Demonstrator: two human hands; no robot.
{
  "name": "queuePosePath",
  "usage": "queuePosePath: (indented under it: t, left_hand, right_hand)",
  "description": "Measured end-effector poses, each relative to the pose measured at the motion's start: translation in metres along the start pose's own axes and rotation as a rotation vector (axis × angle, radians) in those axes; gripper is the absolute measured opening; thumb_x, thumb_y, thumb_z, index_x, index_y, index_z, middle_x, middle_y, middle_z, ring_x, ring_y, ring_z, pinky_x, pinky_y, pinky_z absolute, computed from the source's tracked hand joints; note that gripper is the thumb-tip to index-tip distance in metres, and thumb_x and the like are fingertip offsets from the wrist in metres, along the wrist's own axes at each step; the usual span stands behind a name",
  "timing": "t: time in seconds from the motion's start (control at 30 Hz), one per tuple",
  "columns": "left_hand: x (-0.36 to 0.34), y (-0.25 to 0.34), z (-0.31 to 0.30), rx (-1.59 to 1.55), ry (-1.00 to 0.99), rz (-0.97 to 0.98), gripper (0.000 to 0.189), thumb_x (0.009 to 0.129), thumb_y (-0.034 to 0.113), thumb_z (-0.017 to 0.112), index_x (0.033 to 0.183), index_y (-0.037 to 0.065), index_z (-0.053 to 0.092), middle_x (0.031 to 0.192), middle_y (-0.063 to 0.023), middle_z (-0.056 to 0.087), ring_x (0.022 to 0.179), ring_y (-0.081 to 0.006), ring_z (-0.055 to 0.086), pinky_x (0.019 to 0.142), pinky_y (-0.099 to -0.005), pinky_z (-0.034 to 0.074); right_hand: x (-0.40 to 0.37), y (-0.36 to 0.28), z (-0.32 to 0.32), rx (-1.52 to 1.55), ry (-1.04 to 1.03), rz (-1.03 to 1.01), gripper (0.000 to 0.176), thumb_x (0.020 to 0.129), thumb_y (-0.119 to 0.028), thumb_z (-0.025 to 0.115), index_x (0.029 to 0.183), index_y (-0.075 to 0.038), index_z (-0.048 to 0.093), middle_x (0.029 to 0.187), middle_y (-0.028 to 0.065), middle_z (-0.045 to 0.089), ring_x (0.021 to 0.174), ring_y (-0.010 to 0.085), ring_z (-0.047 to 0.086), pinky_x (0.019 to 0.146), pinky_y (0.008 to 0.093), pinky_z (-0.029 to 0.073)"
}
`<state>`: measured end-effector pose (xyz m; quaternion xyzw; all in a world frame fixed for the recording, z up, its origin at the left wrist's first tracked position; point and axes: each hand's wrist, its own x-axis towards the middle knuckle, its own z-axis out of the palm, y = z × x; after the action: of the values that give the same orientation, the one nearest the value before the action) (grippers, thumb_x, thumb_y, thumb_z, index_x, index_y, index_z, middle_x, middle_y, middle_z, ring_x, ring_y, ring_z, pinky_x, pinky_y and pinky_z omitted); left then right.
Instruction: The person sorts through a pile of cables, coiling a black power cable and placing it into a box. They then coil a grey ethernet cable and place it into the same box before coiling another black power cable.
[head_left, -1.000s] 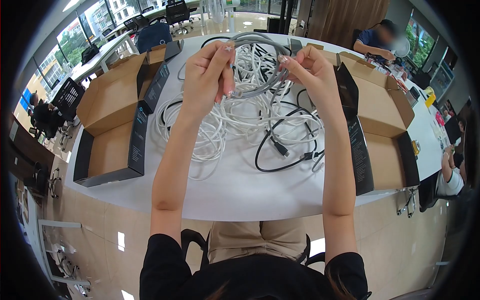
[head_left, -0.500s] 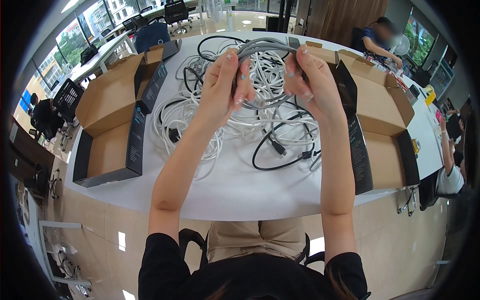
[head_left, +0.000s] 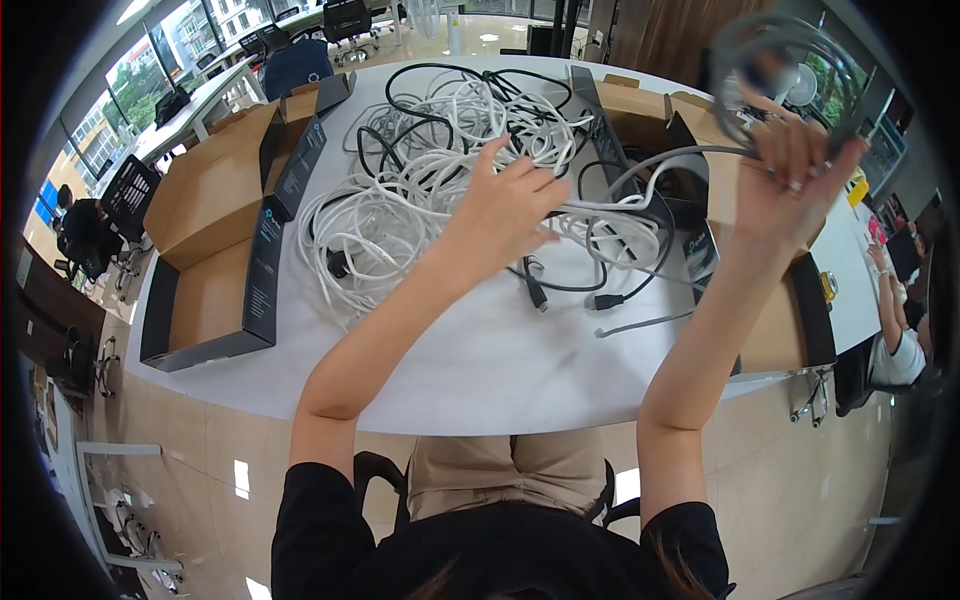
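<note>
A coil of grey cable (head_left: 853,95), blurred by motion, is lifted above the right-hand box with my right hand (head_left: 785,185) closed around its lower part. From that coil a grey length (head_left: 690,151) runs back left to the pile. My left hand (head_left: 505,220) hovers over the front of the tangled white cables (head_left: 455,165), palm down and fingers spread. Its fingertips are right at grey and white strands that lead rightward. Black cables (head_left: 425,67) loop through the pile, and black plugs (head_left: 606,301) lie at its front.
Open cardboard boxes with black outsides stand on the white table (head_left: 480,370), one left (head_left: 213,305) and one right (head_left: 785,320). Strands hang over the right box's inner edge. A yellow tape roll (head_left: 828,286) sits beyond it. Other people are seated at right and far left.
My right hand has carried the grey coil up and to the right. My left hand has let go of the coil and moved down to the pile. A grey length now stretches between coil and pile.
</note>
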<state>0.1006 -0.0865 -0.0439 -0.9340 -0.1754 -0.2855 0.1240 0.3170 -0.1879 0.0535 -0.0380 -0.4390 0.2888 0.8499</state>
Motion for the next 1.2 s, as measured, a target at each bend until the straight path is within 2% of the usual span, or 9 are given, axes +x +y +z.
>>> queuePosePath:
  t: [0.2, 0.23, 0.3, 0.47, 0.67, 0.8, 0.97, 1.07, 1.2]
  left_hand:
    - [-0.007, -0.046, 0.036, -0.251, 0.144, -0.044, 0.032, 0.069, 0.036, 0.068, 0.085, 0.01, 0.063, 0.073, -0.0032, 0.062, 0.078, -0.0194, 0.058, 0.096, -0.0421, 0.031]
    - [-0.006, -0.052, 0.031, -0.234, 0.082, -0.087, 0.036, 0.068, 0.039, 0.068, 0.087, 0.009, 0.063, 0.074, -0.0037, 0.063, 0.077, -0.0197, 0.058, 0.094, -0.0416, 0.033]
    - [-0.007, -0.063, 0.034, -0.25, 0.093, -0.108, 0.036, 0.068, 0.04, 0.068, 0.085, 0.008, 0.064, 0.073, -0.0043, 0.063, 0.076, -0.0198, 0.057, 0.093, -0.0407, 0.033]
    - [-0.002, -0.075, 0.023, -0.482, 0.02, -0.218, 0.026, 0.083, 0.03, 0.059, 0.079, 0.005, 0.065, 0.072, -0.0063, 0.063, 0.065, -0.0181, 0.054, 0.081, -0.0312, 0.04]
    - [-0.008, -0.116, 0.035, -1.092, 0.255, -0.476, 0.026, 0.092, 0.02, 0.044, 0.078, 0.004, 0.06, 0.084, -0.0074, 0.066, 0.061, -0.008, 0.05, 0.061, -0.0217, 0.043]
    - [-0.007, -0.135, 0.036, -1.452, 0.454, -0.916, 0.03, 0.095, 0.026, 0.04, 0.084, 0.002, 0.055, 0.097, -0.0135, 0.063, 0.069, -0.014, 0.06, 0.07, -0.0276, 0.053]
    - [-0.03, -0.188, 0.059, -2.073, 0.701, -0.986, 0.029, 0.093, 0.027, 0.045, 0.075, 0.003, 0.046, 0.094, -0.0112, 0.062, 0.066, -0.0124, 0.061, 0.073, -0.0289, 0.057]
    - [-0.044, -0.215, 0.075, -2.14, 0.695, -1.066, 0.029, 0.092, 0.028, 0.045, 0.08, 0.002, 0.048, 0.096, -0.0105, 0.061, 0.066, -0.0119, 0.06, 0.076, -0.0314, 0.056]
    - [-0.034, -0.187, 0.069, -1.577, 0.674, -0.945, 0.028, 0.094, 0.023, 0.043, 0.103, -0.002, 0.05, 0.1, -0.0102, 0.059, 0.069, -0.014, 0.059, 0.073, -0.0313, 0.054]
  right_hand:
    - [0.012, -0.102, -0.074, -0.09, 0.095, -0.376, 0.052, 0.082, -0.051, 0.053, 0.05, -0.015, 0.033, 0.041, -0.0037, 0.029, 0.042, 0.0093, 0.027, 0.052, 0.0266, 0.028]
    - [0.01, -0.132, -0.093, 0.113, -0.04, -0.265, 0.054, 0.083, -0.055, 0.049, 0.05, -0.015, 0.034, 0.041, -0.0038, 0.03, 0.04, 0.0096, 0.025, 0.053, 0.028, 0.03]
    - [-0.003, -0.153, -0.088, 0.033, 0.134, -0.489, 0.057, 0.083, -0.057, 0.046, 0.047, -0.015, 0.035, 0.039, -0.0034, 0.028, 0.037, 0.009, 0.022, 0.047, 0.0244, 0.028]
    - [-0.017, -0.186, -0.107, 0.143, 0.119, -0.532, 0.059, 0.083, -0.06, 0.043, 0.046, -0.015, 0.035, 0.037, -0.0042, 0.026, 0.033, 0.0083, 0.021, 0.039, 0.0216, 0.022]
    - [-0.021, -0.212, -0.154, 0.098, 0.42, -0.696, 0.057, 0.083, -0.062, 0.041, 0.046, -0.019, 0.032, 0.035, -0.0066, 0.024, 0.032, 0.0072, 0.022, 0.036, 0.0212, 0.025]
    - [-0.023, -0.22, -0.186, 0.135, 0.545, -0.773, 0.056, 0.082, -0.061, 0.044, 0.048, -0.018, 0.034, 0.036, -0.0068, 0.026, 0.032, 0.007, 0.026, 0.037, 0.0226, 0.03]
    - [-0.021, -0.223, -0.193, 0.106, 0.691, -0.862, 0.057, 0.082, -0.063, 0.04, 0.049, -0.018, 0.032, 0.036, -0.0068, 0.025, 0.031, 0.0075, 0.024, 0.037, 0.022, 0.029]
    - [-0.028, -0.223, -0.194, 0.095, 0.798, -0.92, 0.058, 0.083, -0.064, 0.038, 0.049, -0.017, 0.033, 0.037, -0.0067, 0.024, 0.032, 0.0076, 0.023, 0.04, 0.023, 0.029]
    - [-0.026, -0.217, -0.186, 0.011, 0.738, -0.887, 0.057, 0.084, -0.061, 0.04, 0.048, -0.017, 0.03, 0.036, -0.0059, 0.023, 0.033, 0.0087, 0.022, 0.04, 0.0238, 0.028]
